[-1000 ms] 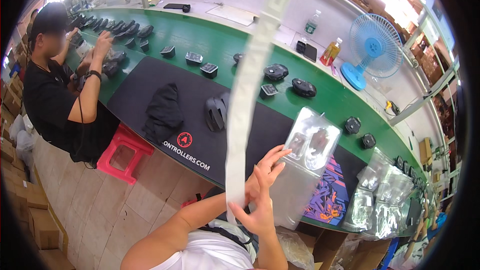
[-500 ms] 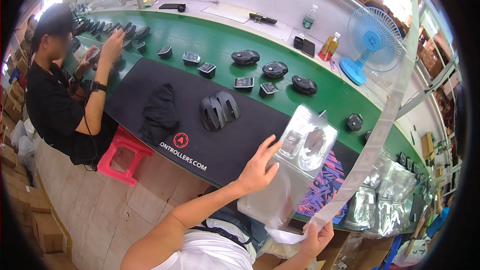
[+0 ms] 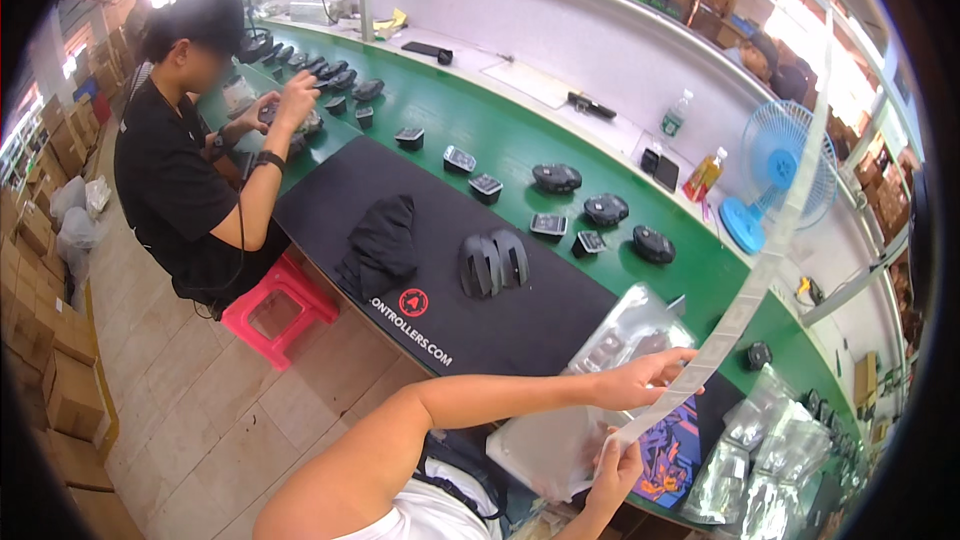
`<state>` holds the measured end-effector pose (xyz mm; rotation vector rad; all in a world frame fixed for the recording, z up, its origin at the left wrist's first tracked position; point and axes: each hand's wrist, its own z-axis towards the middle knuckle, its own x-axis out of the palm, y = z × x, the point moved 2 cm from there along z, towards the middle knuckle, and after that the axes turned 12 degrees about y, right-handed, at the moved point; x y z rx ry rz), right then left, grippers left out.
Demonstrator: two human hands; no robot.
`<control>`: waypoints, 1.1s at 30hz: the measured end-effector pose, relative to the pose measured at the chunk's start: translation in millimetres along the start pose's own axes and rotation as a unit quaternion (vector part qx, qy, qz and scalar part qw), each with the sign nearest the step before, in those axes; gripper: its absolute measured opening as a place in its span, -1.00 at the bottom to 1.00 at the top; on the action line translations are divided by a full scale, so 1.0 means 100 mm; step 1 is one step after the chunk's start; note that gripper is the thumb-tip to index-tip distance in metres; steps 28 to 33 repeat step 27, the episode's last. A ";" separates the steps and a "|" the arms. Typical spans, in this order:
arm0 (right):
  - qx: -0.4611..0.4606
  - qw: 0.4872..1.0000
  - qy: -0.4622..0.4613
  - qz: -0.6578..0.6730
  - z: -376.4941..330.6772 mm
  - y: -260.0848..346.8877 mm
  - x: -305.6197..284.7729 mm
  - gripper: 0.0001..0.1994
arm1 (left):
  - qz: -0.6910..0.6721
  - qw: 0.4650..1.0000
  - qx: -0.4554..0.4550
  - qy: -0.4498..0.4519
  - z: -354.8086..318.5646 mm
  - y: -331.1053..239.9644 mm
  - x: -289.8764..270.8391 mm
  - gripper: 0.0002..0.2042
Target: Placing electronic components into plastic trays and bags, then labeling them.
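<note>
A long, pale translucent strip of labels (image 3: 741, 312) runs from the upper right down to my hands. My right hand (image 3: 612, 475) pinches its lower end. Just above, my left hand (image 3: 645, 378) reaches across, its fingers closed at the strip's edge, partly hidden. Beneath my left forearm, a clear plastic clamshell pack (image 3: 545, 448) lies opened out, its moulded half on the dark mat (image 3: 560, 315) and its flat half toward me. Two curved black shells (image 3: 492, 265) and a crumpled black cloth (image 3: 388, 240) rest farther left on the mat.
Black computer mice (image 3: 605, 209) and small square dark blocks (image 3: 549, 226) stand along the green bench (image 3: 690, 285). A blue fan (image 3: 780, 168) and bottles (image 3: 705, 175) are behind. Clear packs (image 3: 770, 440) pile at right. A co-worker (image 3: 190, 160) sits left by a pink stool (image 3: 280, 310).
My left hand has left the clamshell's edge and moved right to the label strip. My right hand keeps hold of the strip's lower end. The view has shifted, so the bench appears farther right.
</note>
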<state>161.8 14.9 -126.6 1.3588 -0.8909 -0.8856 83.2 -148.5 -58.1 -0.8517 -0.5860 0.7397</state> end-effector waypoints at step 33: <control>0.019 0.999 -0.012 -0.027 -0.12 -0.30 -0.09 -0.75 | -0.146 0.986 0.080 0.018 0.86 -0.19 0.06 -0.46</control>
